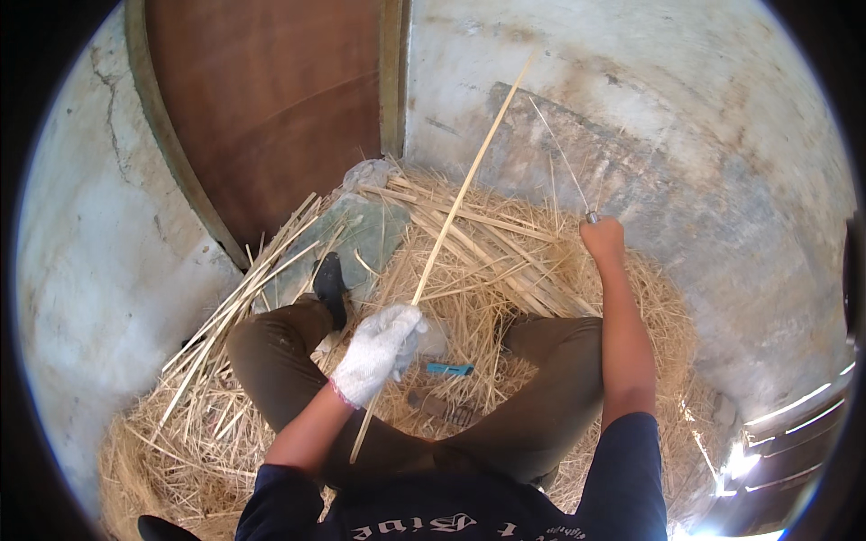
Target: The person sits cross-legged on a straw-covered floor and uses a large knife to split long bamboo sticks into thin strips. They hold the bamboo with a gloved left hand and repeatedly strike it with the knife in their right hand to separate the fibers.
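My left hand, in a white knitted glove, is closed around a long, thin bamboo strip. The strip slants up and away to the right, and its short near end pokes out below the glove over my lap. Out to the right, my bare right hand grips a long-bladed knife, seen nearly edge-on. A metal collar shows at the handle's top; the fist hides the rest of the handle. The blade points toward the wall and stands apart from the strip.
Fine shavings cover the floor around my bent legs. Several split bamboo strips lie heaped ahead, with more strips at the left. A small blue object lies between my legs. Beyond stand a stained wall and a brown door.
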### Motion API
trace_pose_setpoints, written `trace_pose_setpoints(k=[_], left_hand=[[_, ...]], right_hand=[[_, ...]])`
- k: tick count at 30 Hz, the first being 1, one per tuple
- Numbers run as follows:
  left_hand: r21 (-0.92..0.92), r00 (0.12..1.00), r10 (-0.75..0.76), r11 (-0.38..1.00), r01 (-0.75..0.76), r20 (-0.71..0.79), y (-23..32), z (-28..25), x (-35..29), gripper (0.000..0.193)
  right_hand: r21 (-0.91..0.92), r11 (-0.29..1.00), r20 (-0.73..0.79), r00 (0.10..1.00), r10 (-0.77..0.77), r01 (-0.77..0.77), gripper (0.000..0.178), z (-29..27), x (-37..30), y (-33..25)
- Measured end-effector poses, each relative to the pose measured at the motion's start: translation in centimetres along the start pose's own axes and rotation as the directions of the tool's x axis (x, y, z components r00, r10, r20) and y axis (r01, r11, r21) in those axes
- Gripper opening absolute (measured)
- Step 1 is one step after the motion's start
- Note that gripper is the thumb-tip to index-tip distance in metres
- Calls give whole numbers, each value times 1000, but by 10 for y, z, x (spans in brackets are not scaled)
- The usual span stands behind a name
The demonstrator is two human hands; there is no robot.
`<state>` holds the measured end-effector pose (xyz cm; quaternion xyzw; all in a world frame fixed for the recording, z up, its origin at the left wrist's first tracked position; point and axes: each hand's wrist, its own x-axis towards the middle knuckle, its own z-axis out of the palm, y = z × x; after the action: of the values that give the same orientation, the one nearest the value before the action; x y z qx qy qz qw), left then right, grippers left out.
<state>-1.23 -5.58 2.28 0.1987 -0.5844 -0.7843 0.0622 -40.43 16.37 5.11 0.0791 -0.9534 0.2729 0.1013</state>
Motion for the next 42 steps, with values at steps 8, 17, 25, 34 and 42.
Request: trace_pose_setpoints(k=[8,17,25,34,42], left_hand=[[-59,977,212,975,-212,-2,26,-3,16,48],[-68,846,524,845,-531,-99,53,-62,15,42],[-372,699,680,603,-706,-223,59,-85,5,47],[-74,614,660,653,-754,-432,60,-82,7,34],[871,362,849,464,-162,-385,63,-94,31,48]], right_hand=[[132,982,-81,988,-129,139,32,20,14,-53],[256,923,-168,954,-250,287,39,61,15,-105],[119,961,-37,968,-249,252,34,70,0,-139],[78,957,19,959,-282,280,30,64,-17,-142],[98,916,2,921,-390,388,36,69,-9,-134]])
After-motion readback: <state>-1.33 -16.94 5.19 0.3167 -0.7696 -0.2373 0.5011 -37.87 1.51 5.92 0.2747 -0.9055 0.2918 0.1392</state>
